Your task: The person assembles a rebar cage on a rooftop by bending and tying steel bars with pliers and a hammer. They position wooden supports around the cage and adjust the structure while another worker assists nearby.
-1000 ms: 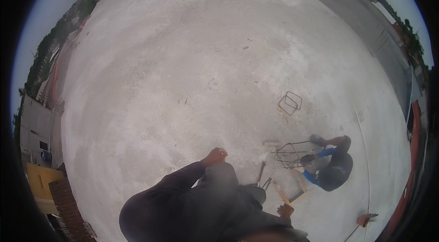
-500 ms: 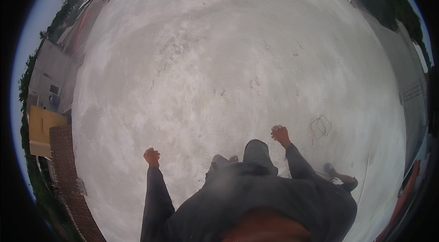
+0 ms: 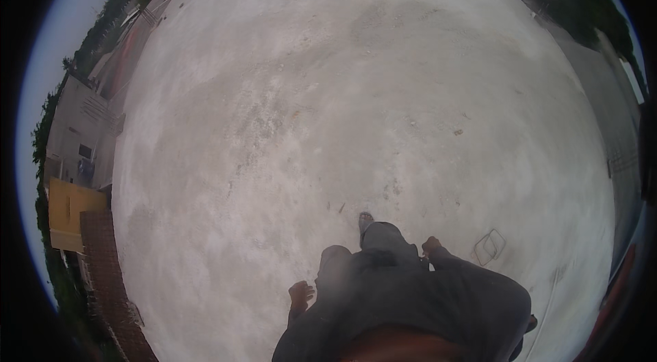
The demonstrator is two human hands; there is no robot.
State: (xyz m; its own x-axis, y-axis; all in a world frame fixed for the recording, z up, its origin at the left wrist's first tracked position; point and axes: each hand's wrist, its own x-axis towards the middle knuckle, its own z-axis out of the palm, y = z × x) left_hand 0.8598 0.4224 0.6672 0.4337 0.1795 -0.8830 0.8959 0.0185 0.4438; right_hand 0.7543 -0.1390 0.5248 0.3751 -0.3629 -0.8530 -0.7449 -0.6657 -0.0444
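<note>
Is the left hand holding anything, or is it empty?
Empty, as far as visible: the left hand hangs loosely curled beside the dark trousers, nothing showing in it.

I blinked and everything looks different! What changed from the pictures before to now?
The crouching person in blue and the wire cage beside them have gone from view. The small square wire frame now lies close by the right hand. The left hand has dropped low beside the body. Both hands stay empty, and the pale concrete roof looks unchanged.
</note>
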